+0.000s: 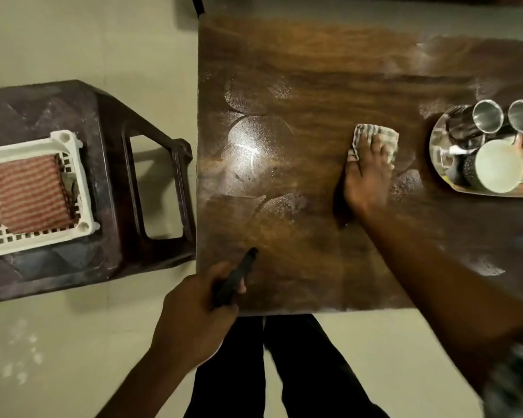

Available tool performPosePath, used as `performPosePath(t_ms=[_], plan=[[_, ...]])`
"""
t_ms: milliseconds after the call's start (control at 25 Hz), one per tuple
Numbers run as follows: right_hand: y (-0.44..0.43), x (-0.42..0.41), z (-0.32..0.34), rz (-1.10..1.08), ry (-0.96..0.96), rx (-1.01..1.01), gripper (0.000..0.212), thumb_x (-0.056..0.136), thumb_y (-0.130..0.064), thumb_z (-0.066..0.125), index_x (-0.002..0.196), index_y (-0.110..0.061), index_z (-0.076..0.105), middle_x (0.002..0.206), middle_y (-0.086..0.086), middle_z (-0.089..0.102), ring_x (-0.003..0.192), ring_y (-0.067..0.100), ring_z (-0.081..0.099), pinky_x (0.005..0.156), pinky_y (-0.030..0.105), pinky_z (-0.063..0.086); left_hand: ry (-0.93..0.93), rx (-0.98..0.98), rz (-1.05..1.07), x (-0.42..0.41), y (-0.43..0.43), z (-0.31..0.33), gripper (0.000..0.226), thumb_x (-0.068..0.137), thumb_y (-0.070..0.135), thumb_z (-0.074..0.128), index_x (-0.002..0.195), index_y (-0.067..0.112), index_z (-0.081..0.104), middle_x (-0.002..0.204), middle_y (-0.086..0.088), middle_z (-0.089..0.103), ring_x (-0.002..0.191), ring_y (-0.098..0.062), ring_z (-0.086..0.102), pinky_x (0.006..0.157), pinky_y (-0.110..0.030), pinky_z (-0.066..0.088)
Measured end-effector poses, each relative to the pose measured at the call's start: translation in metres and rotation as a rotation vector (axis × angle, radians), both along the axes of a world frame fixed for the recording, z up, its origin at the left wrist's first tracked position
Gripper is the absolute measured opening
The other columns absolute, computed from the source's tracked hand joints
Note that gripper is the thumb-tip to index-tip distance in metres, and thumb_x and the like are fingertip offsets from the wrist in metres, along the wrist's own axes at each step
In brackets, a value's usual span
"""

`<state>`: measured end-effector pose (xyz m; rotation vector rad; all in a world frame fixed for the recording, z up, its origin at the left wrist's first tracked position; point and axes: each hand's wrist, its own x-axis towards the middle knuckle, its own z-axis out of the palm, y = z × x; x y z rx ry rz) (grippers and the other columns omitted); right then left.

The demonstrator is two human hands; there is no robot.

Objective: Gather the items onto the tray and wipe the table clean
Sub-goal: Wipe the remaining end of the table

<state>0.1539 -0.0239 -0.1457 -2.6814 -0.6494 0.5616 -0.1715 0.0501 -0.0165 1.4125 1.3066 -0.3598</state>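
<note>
One right hand (367, 173) presses cloth (375, 137) on table (284, 70).

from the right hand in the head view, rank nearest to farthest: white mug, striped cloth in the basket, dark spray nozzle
From the right hand, pressed flat on the wiping cloth:
1. White mug, on the tray to its right.
2. Dark spray nozzle, in the left hand, near the table's front edge.
3. Striped cloth, in the white basket, far left.
</note>
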Motion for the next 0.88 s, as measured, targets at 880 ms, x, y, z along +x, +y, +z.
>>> performPosePath(t_ms=[880], plan=[[-0.145,-0.24,-0.007,0.201,-0.059,-0.008,0.067,0.106,-0.03,0.035,0.17,-0.03,0.016,0.179,0.0,0.014,0.166,0.024,0.006,0.133,0.053,0.01,-0.094,0.13,0.133,-0.048,-0.127,0.007,0.047,0.079,-0.009,0.078,0.096,0.035,0.076,0.085,0.006,0.076,0.058,-0.025,0.069,0.081,-0.049,0.058]])
